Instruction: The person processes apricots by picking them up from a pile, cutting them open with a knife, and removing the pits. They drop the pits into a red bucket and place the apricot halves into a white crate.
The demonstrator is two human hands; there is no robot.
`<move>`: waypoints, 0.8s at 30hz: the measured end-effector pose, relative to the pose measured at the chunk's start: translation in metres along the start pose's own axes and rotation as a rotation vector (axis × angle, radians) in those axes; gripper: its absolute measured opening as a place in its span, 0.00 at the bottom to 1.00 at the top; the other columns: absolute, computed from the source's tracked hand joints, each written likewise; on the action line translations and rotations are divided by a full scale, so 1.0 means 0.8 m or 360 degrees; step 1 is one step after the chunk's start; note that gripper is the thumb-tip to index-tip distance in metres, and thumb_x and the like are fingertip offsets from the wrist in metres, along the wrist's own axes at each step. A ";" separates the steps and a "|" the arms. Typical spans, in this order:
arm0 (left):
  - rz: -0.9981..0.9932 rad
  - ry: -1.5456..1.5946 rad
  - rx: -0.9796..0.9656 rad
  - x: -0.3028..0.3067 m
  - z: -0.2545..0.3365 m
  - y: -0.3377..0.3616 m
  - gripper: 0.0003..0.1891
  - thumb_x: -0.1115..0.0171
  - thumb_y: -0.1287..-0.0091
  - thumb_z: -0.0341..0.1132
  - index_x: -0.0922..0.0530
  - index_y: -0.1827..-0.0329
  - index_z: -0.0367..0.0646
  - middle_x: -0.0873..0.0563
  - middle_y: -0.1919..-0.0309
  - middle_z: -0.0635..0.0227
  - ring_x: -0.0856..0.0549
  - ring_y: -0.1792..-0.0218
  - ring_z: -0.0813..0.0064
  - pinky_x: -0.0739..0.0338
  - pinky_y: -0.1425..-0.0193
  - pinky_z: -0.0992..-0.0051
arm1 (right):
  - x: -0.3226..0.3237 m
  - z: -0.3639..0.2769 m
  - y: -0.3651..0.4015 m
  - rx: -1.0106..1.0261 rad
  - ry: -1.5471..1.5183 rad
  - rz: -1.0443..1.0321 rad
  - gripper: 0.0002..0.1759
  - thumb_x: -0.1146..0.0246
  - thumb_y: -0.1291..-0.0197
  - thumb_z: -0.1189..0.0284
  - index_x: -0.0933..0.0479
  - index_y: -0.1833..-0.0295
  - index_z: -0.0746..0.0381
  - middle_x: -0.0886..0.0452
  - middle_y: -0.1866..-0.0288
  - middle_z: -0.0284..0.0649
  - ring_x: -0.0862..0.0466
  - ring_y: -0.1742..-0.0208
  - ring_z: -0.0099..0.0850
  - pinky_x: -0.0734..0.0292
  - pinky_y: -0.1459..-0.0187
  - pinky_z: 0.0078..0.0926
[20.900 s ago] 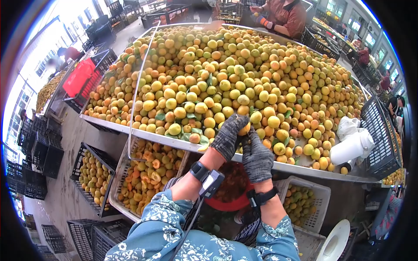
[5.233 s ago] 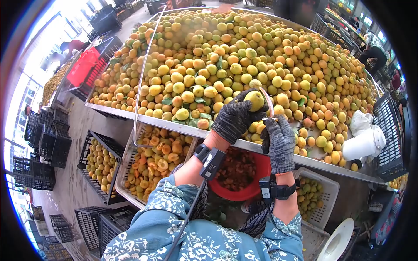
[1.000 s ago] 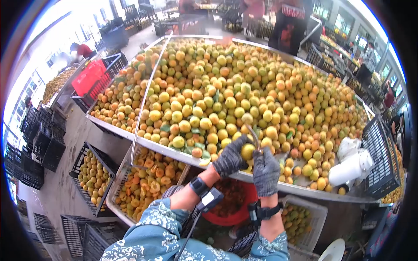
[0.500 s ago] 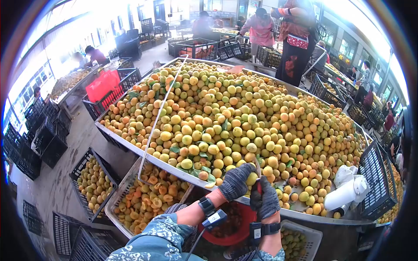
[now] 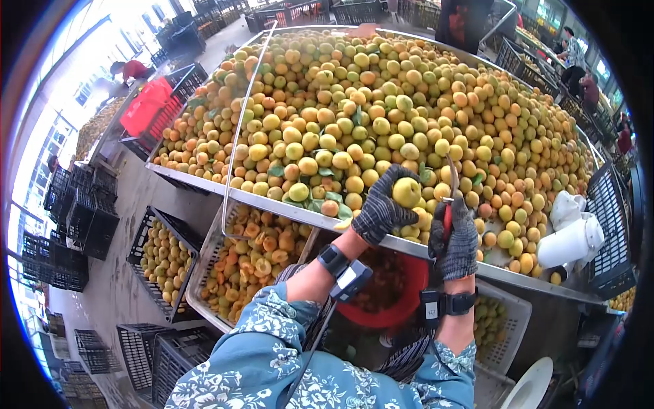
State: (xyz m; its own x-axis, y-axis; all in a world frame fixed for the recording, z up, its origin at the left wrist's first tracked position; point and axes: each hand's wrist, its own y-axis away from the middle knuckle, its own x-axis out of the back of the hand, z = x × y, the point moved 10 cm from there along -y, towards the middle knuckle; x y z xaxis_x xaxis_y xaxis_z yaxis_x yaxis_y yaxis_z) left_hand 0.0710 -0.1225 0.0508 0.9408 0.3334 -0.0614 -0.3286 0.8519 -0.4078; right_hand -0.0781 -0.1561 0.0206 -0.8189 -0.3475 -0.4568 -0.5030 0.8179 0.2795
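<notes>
Left grip (image 5: pixel 381 210) closed round apricot (image 5: pixel 407 192); right grip (image 5: pixel 455 240) clenched on knife (image 5: pixel 447 214) just beside.

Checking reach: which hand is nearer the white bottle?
Right. The right hand, gripping a knife, is left of the bottle; the left hand, holding an apricot, is farther left.
</notes>
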 end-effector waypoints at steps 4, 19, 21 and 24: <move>-0.0022 -0.0020 0.0073 0.001 0.009 -0.003 0.34 0.21 0.61 0.27 0.27 0.47 0.43 0.21 0.54 0.69 0.22 0.50 0.75 0.27 0.42 0.74 | -0.001 -0.007 0.005 0.0119 0.0124 0.0097 0.17 0.41 0.34 0.53 0.24 0.61 0.56 0.26 0.78 0.26 0.32 0.86 0.15 0.41 0.87 0.12; -0.0003 0.0064 0.0215 0.025 -0.001 -0.012 0.36 0.20 0.66 0.25 0.26 0.48 0.45 0.21 0.53 0.70 0.23 0.49 0.76 0.26 0.41 0.73 | -0.022 -0.014 0.022 0.0308 0.0773 -0.0045 0.11 0.42 0.32 0.64 0.23 0.60 0.61 0.32 0.77 0.23 0.36 0.78 0.13 0.42 0.77 0.14; -0.0001 0.0003 0.0148 0.030 0.001 -0.013 0.36 0.20 0.66 0.24 0.26 0.49 0.45 0.21 0.53 0.70 0.23 0.49 0.75 0.26 0.41 0.73 | -0.023 -0.015 0.024 0.0306 0.0834 -0.0057 0.11 0.41 0.32 0.64 0.22 0.60 0.61 0.31 0.77 0.23 0.36 0.78 0.13 0.41 0.77 0.13; -0.0017 -0.0103 0.0072 0.032 0.009 -0.014 0.36 0.22 0.66 0.22 0.27 0.48 0.45 0.21 0.54 0.70 0.22 0.49 0.74 0.26 0.41 0.73 | -0.017 -0.017 0.023 0.0308 0.0892 -0.0007 0.13 0.41 0.32 0.64 0.22 0.59 0.64 0.30 0.77 0.27 0.32 0.77 0.16 0.37 0.76 0.17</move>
State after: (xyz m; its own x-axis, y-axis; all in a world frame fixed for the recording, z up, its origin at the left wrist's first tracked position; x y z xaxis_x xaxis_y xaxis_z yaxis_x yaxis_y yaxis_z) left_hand 0.0982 -0.1203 0.0600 0.9373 0.3484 0.0027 -0.3232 0.8724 -0.3666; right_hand -0.0798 -0.1420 0.0435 -0.8645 -0.4973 0.0726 -0.4903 0.8663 0.0955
